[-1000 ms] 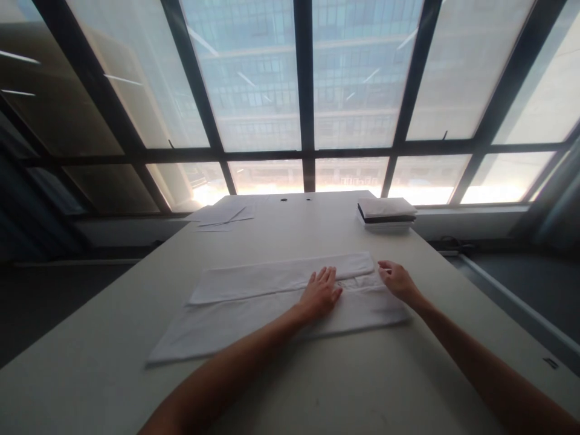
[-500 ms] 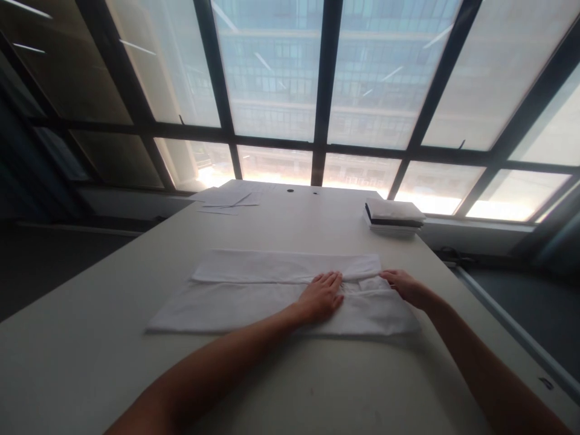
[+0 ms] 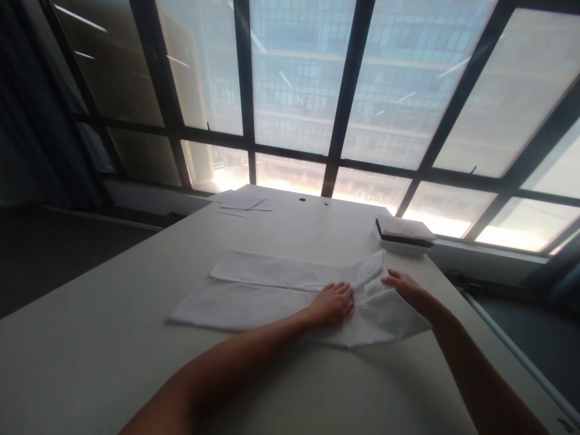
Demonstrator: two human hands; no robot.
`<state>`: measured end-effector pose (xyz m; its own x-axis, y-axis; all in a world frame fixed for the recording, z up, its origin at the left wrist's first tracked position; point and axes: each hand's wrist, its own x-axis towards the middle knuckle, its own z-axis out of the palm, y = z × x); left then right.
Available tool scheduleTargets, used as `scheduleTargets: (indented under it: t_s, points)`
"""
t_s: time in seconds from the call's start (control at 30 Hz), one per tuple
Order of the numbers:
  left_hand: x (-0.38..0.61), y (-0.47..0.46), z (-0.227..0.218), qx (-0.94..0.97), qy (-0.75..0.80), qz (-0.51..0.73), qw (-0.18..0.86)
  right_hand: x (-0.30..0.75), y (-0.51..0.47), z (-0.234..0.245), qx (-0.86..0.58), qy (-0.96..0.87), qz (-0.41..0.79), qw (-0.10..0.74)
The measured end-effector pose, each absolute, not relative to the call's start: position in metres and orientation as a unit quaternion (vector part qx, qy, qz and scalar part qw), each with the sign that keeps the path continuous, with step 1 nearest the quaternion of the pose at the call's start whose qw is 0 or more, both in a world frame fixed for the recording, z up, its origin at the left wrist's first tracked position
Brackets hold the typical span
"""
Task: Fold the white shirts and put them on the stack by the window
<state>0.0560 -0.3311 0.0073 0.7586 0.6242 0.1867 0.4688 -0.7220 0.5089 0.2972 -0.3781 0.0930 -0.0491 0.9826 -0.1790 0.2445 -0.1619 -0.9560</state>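
A folded white cloth [image 3: 267,296] lies across the table in front of me, with a long fold line running along it. My left hand [image 3: 333,302] presses flat on its right half, fingers stretched out. At the cloth's right end, my right hand [image 3: 405,290] pinches the fabric between thumb and fingers. That end is lifted and wrinkled, with one corner pointing up beside the fingers. The exact layer in the pinch is hard to make out.
The white table [image 3: 113,308] carries a stack of white and dark flat items [image 3: 405,234] at the back right. Loose paper sheets [image 3: 244,199] lie at the back left. Framed windows [image 3: 299,78] rise beyond the far edge.
The right end of the cloth has risen and creased, pulled by my right hand. My left hand still presses on the cloth. The camera view has tilted and shifted.
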Motion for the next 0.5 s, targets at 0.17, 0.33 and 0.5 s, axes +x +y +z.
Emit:
scheduleTargets:
  t_s: [0.17,0.33,0.5]
  points:
    - [0.047,-0.303,0.027,0.672,0.381,0.31,0.555,0.258,-0.363,0.116,-0.595,-0.542,0.467,0.366]
    - [0.025,-0.277,0.033,0.405,0.361,0.345,0.766,0.194,-0.355,0.116,-0.643,-0.502,0.443,0.37]
    - [0.021,-0.271,0.026,0.404,0.335,0.326,0.786,0.145,-0.348,0.087,-0.597,-0.537,0.486,0.345]
